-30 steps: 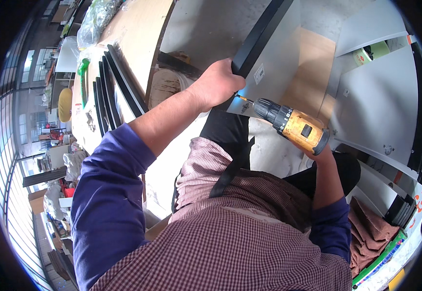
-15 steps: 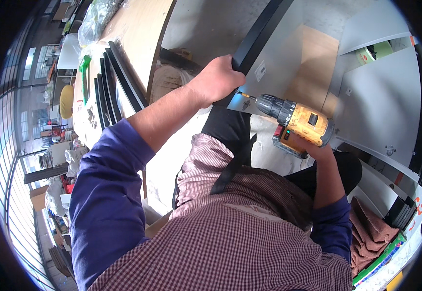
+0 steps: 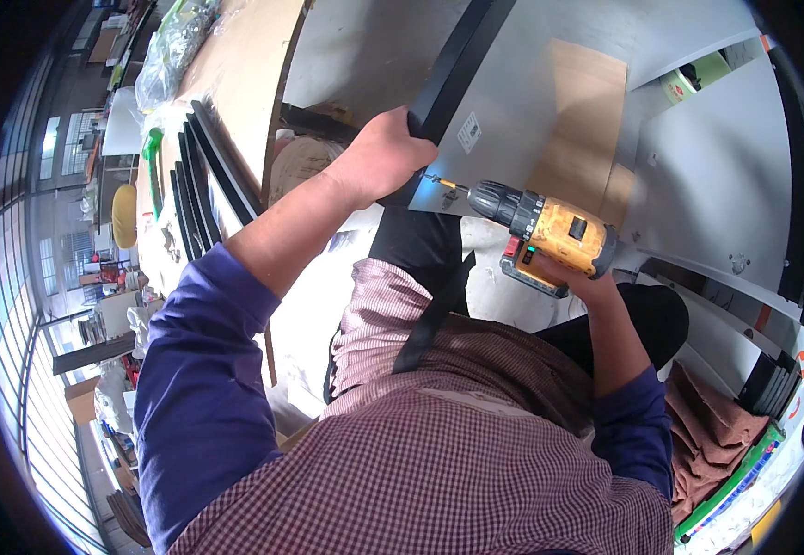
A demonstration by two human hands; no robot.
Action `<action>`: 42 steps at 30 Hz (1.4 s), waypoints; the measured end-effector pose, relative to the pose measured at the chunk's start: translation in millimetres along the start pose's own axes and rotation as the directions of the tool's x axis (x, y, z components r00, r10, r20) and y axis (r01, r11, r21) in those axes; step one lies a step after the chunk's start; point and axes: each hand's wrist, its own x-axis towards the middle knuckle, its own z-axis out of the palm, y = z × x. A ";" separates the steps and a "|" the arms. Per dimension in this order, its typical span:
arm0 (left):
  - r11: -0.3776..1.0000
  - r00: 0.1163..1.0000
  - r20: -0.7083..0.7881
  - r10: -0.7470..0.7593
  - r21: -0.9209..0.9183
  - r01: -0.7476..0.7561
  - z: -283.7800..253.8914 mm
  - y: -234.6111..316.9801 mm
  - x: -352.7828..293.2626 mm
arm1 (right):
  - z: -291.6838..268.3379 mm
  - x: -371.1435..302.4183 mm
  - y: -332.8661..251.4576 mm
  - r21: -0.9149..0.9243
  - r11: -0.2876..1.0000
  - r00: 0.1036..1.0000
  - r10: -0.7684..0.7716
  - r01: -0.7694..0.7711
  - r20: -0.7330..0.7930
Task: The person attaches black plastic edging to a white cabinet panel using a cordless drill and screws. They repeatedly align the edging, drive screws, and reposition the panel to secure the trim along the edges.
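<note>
In my right hand (image 3: 576, 277) is a yellow and black cordless drill (image 3: 561, 228), held by its grip with the bit pointing left. The lit tip of its bit (image 3: 442, 181) meets the near end of a black strip (image 3: 457, 74), or stops just short of it; I cannot tell which. My left hand (image 3: 379, 157) is closed around that strip, which runs along the edge of a grey panel (image 3: 499, 111). A small white label (image 3: 469, 133) sticks to the panel. The fingertips of both hands are partly hidden.
Several loose black strips (image 3: 200, 180) lie on a wooden board (image 3: 245, 83) at left, beside a green-handled tool (image 3: 151, 166). More grey panels (image 3: 716, 166) stand at right, with a green container (image 3: 698, 79) behind. A brown cloth (image 3: 707, 444) lies at lower right.
Both hands, the drill and the panel with its strip appear slightly further left in the view, as do the surroundings. My hold on the drill and the strip is unchanged.
</note>
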 end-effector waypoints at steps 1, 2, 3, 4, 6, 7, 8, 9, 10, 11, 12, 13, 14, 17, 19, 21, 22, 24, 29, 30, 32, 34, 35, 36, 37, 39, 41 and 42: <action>1.000 1.000 -0.001 -0.007 0.011 0.007 -0.9 -1.1 0.9 | -4.2 -2.6 1.4 -0.022 1.000 1.000 -0.022 0.022 -0.010; 1.000 1.000 -0.003 -0.015 0.021 0.015 -1.1 -0.5 1.3 | -10.0 -6.5 3.5 -0.031 0.999 0.999 -0.022 0.021 -0.028; 1.000 1.000 -0.014 -0.018 -0.006 0.018 -6.0 -2.5 0.4 | -10.9 -9.4 5.6 0.030 0.998 0.996 0.055 -0.053 -0.075; 0.997 0.998 -0.008 -0.059 0.052 0.059 -5.9 -0.2 1.4 | -17.2 -13.9 8.3 0.043 0.998 0.992 0.046 -0.041 -0.114; 0.999 0.997 0.076 -0.019 -0.024 0.021 -6.7 2.5 0.7 | -26.8 -21.7 15.0 0.099 0.995 0.973 0.054 -0.032 -0.226; 0.999 0.998 0.062 0.032 -0.044 -0.029 -4.8 4.6 0.2 | -31.3 -25.9 19.5 0.143 0.974 0.926 0.211 -0.173 -0.314; 0.995 0.995 0.056 0.086 -0.060 -0.082 -3.9 6.2 -2.6 | -34.6 -24.0 28.1 0.136 0.960 0.871 0.281 -0.246 -0.402; 0.999 0.999 0.044 0.000 -0.038 0.002 -1.7 10.1 -2.4 | -41.5 -23.8 36.9 0.160 0.969 0.861 0.241 -0.188 -0.448; 0.999 0.998 0.047 -0.040 -0.027 0.042 -4.8 11.5 -3.1 | -40.3 -18.4 49.5 0.192 0.970 0.844 0.227 -0.151 -0.486; 1.000 0.997 0.070 -0.015 -0.008 0.015 -2.7 15.2 -2.5 | -49.4 -13.1 63.7 0.234 0.958 0.833 0.261 -0.163 -0.488; 0.999 0.997 0.071 0.006 0.034 -0.008 -1.6 16.4 -2.4 | -55.8 -3.0 81.7 0.212 0.963 0.790 0.260 -0.168 -0.555; 1.000 0.996 0.085 -0.025 -0.009 0.026 0.8 18.0 -2.7 | -63.6 4.2 100.4 0.219 0.955 0.731 0.293 -0.198 -0.616; 0.997 0.994 0.070 -0.079 -0.003 0.079 3.0 18.6 -2.3 | -72.7 11.3 121.0 0.198 0.969 0.711 0.245 -0.149 -0.659; 0.997 0.998 0.031 -0.063 -0.041 0.064 9.1 17.5 -1.5 | -107.2 34.2 190.4 0.197 0.964 0.616 0.266 -0.178 -0.742; 0.982 0.982 0.015 -0.189 -0.019 0.189 10.0 17.4 -4.6 | -134.4 53.8 236.5 0.142 0.979 0.643 0.201 -0.143 -0.739; 0.961 0.962 0.013 -0.273 -0.031 0.274 11.4 17.9 -6.8 | -161.1 66.1 273.1 -0.018 0.967 0.629 0.152 -0.256 -0.762; 0.968 0.968 0.003 -0.251 -0.029 0.251 11.5 19.0 -7.7 | -170.6 73.9 289.9 0.121 0.973 0.599 0.216 -0.196 -0.771; 0.868 0.867 -0.036 -0.496 0.008 0.497 12.0 23.4 -9.8 | -186.5 83.4 316.4 0.292 0.952 0.557 0.294 -0.095 -0.777; 0.845 0.845 -0.047 -0.532 0.029 0.534 11.4 38.0 -9.5 | -195.8 79.0 346.7 0.122 0.948 0.526 0.268 -0.295 -0.807; 0.835 0.839 -0.048 -0.542 0.086 0.544 11.3 41.0 -9.8 | -192.4 74.5 349.0 0.336 0.941 0.546 0.304 -0.043 -0.781; 0.838 0.856 -0.053 -0.514 0.184 0.514 10.7 45.7 -10.7 | -182.3 60.3 352.2 0.276 0.961 0.603 0.215 0.009 -0.768; 0.826 0.848 -0.072 -0.526 0.196 0.529 11.9 47.6 -13.0 | -170.7 41.9 356.7 -0.117 0.975 0.621 0.026 -0.188 -0.783; 0.823 0.846 -0.090 -0.526 0.199 0.533 12.1 47.0 -13.8 | -165.1 33.6 360.9 -0.075 0.986 0.620 0.035 -0.151 -0.784; 0.823 0.840 -0.081 -0.536 0.174 0.541 12.3 46.2 -15.0 | -163.8 28.8 367.6 -0.005 1.000 0.633 0.001 -0.008 -0.774; 0.820 0.833 -0.074 -0.548 0.149 0.553 12.8 44.3 -15.7 | -163.0 23.2 375.4 0.178 0.984 0.616 0.135 0.009 -0.776; 0.822 0.836 -0.064 -0.545 0.156 0.548 12.2 40.5 -16.2 | -165.2 13.7 391.4 0.418 0.879 0.636 0.189 0.230 -0.748; 0.837 0.857 -0.056 -0.513 0.188 0.513 12.8 37.8 -15.5 | -159.7 3.1 400.1 0.225 0.955 0.579 0.297 -0.194 -0.759; 0.863 0.872 -0.001 -0.490 0.144 0.485 12.8 37.9 -15.8 | -152.8 -8.7 394.4 -0.162 0.743 0.491 0.247 -0.650 -0.835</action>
